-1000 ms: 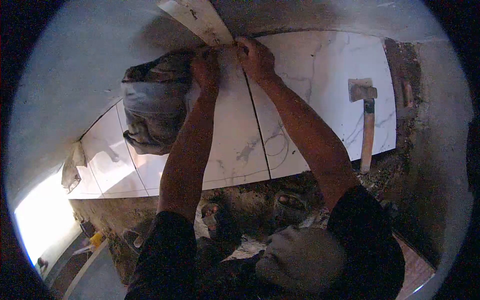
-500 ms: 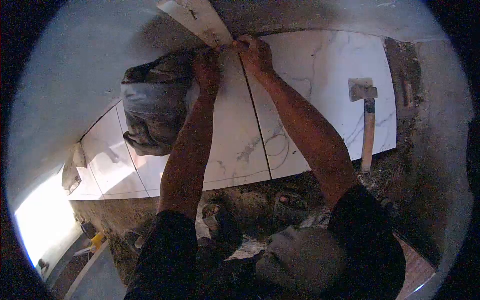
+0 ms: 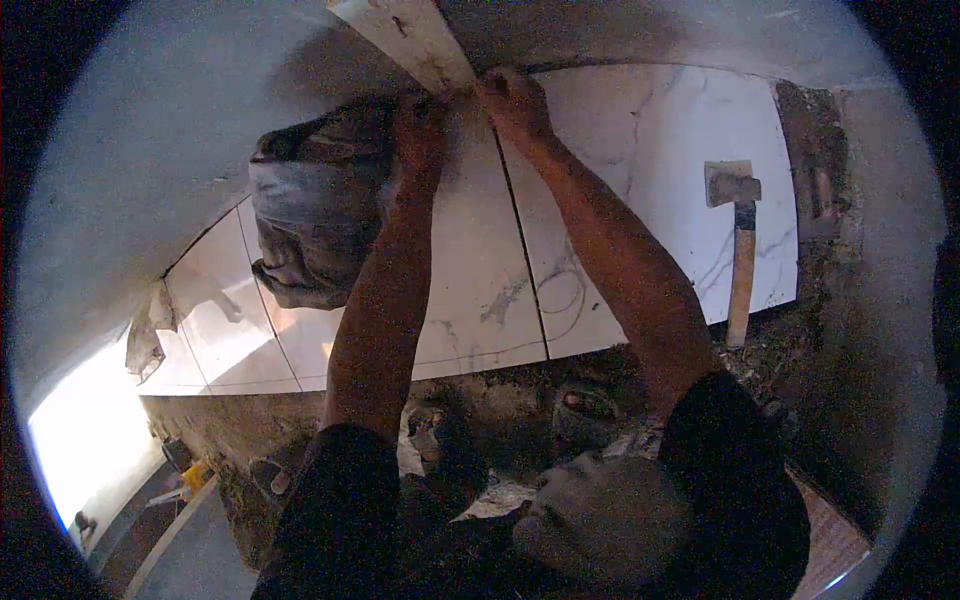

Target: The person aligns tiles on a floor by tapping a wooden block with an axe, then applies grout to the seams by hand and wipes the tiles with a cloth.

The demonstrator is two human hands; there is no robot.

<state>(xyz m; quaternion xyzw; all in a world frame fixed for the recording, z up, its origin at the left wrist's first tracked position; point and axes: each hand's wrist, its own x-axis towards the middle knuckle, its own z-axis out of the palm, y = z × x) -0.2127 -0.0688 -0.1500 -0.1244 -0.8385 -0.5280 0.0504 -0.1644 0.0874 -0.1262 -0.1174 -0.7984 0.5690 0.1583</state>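
A pale, narrow board (image 3: 405, 38) with dark marks slants down from the top of the view to the far edge of the tiles. My left hand (image 3: 420, 125) is closed at the left side of its lower end, the fingers dim in shadow. On the other side, my right hand (image 3: 515, 105) is closed at the board's lower corner, close to the wall. Beneath both hands lie white marbled tiles (image 3: 470, 290) with a dark joint between them. A bundle of grey and dark cloth (image 3: 315, 205) rests beside my left forearm.
A hammer with a broad, flat head and wooden handle (image 3: 742, 265) lies on the right tile. Rough, dirty ground (image 3: 820, 190) borders the tiles. Walls rise at the far side and right. A torn scrap (image 3: 148, 335) stands at the left, near bright light. My feet are below.
The whole view has shifted slightly, so tiles, hammer and board appear a little further right. Both hands stay at the board's lower end; my right fingers have turned slightly.
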